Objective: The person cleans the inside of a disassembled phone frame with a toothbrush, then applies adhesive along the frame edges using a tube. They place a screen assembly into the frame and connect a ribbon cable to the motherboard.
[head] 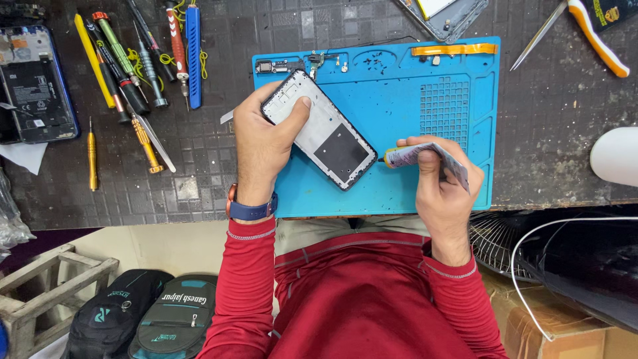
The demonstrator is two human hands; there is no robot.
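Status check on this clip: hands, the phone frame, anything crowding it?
Left hand grips phone frame over blue mat. Right hand squeezes glue tube, nozzle at the frame's edge. Small loose parts sit clear at the mat's top.

One blue work mat (pixel 425 179) lies on the counter (pixel 551 133). One phone frame (pixel 325 133), one glue tube (pixel 415 154), one opened phone (pixel 33 83), one tweezers (pixel 539 34). Two backpacks (pixel 109 319) (pixel 176 319). Two hands (pixel 262 143) (pixel 442 189). Roughly eight screwdrivers and pry tools (pixel 143 53).

Bright, even overhead light; soft short shadows; sharp focus throughout; slight wide-angle bending at the edges
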